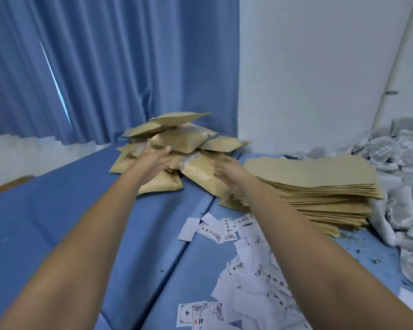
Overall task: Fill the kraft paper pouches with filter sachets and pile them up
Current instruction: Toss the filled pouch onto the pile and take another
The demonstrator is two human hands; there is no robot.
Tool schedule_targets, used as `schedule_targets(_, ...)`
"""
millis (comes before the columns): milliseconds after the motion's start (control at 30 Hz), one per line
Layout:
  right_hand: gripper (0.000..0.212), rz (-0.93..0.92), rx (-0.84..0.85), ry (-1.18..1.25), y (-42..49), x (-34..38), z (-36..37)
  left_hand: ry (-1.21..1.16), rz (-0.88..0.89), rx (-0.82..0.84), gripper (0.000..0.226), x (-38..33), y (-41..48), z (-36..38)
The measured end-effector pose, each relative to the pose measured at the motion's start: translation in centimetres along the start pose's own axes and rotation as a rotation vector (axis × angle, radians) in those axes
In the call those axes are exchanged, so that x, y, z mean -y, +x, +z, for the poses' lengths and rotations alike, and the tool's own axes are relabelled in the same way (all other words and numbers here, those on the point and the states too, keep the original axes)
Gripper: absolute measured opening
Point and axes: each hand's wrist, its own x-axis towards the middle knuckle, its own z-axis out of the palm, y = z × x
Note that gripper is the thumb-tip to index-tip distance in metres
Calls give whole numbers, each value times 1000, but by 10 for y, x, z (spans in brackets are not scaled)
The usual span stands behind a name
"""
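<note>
Kraft paper, puffed out by what it holds, makes up the loose heap of filled pouches (177, 139) at the far end of the blue padded surface (57, 210), close against the blue curtain (105, 67). Both arms reach toward it. The left hand (153, 158) lies on the heap's near side with its fingers stretched forward. The right hand (224, 171) flanks a plump pouch (200, 175) at the heap's front edge, fingers straight. As far as the motion blur allows, neither hand clutches anything; they bracket that pouch, probably to settle it onto the pile or to square the heap so it does not slide. The stack of flat empty pouches (320, 179) sits just right of the heap, and the grey-white filter sachets (403, 163) are banked further right, both handy to the right hand, which suits a fill-then-pile routine. Small printed paper slips (248, 258) lie scattered nearer the person. Many empties remain, so the job looks far from finished.
</note>
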Motion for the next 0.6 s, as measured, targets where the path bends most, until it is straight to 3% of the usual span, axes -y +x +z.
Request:
schedule_targets(67,59,-14,-139,-641,1,-20,-29,276,-65,34,69,20,-6,14)
schedule_targets(133,44,-88,-242,-1037,1,-41,-65,370,-107,111,58,42,-13,29)
schedule_targets(233,41,-367,-263,-1564,-7,-53,-98,459,-185,239,49,68,-20,58)
schedule_targets(267,39,-471,-268,-1653,-8,-51,-105,520,-185,277,47,73,-21,70)
schedule_targets(333,42,-454,-397,-1685,-10,-41,-118,587,-178,350,44,80,-24,94)
schedule_targets(400,62,-171,-511,-1731,-13,-31,-138,526,-186,403,43,83,-27,115)
schedule_targets(500,81,200,-480,-1782,-23,-29,-172,590,-96,441,37,85,-31,139)
schedule_targets(533,75,195,-463,-1820,-29,-33,-179,662,-23,449,35,88,-32,146)
schedule_targets(600,46,-44,-499,-1925,-42,-42,-190,712,90,446,31,95,-33,157)
